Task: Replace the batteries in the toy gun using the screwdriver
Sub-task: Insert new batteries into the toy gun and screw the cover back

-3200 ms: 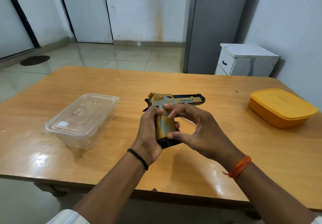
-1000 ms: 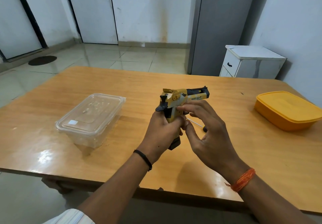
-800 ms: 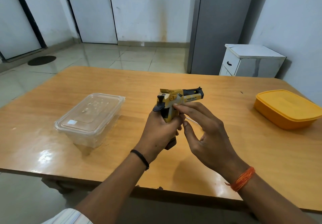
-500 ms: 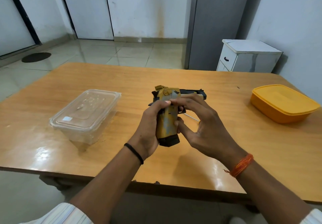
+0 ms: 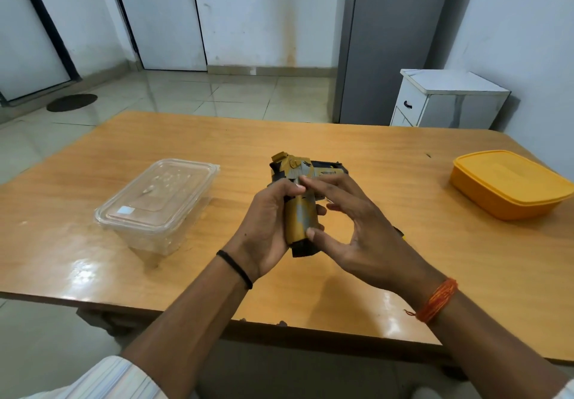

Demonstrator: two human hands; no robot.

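Observation:
The yellow and black toy gun is held above the wooden table, barrel pointing away, grip towards me. My left hand grips it, fingers wrapped round the handle from the left. My right hand pinches the grip lengthwise: its index fingertip is at the top of the grip and its thumb tip at the lower end, other fingers spread. The screwdriver lies on the table behind my right hand, mostly hidden; only a dark bit of handle shows. No batteries are visible.
A clear plastic lidded container stands on the table to the left. A yellow lidded box sits at the right edge. Beyond the table are a white cabinet and a grey panel.
The gun has been tipped from upright back to grip-towards-me. My right index finger and thumb have moved onto the two ends of the grip. The screwdriver stays on the table.

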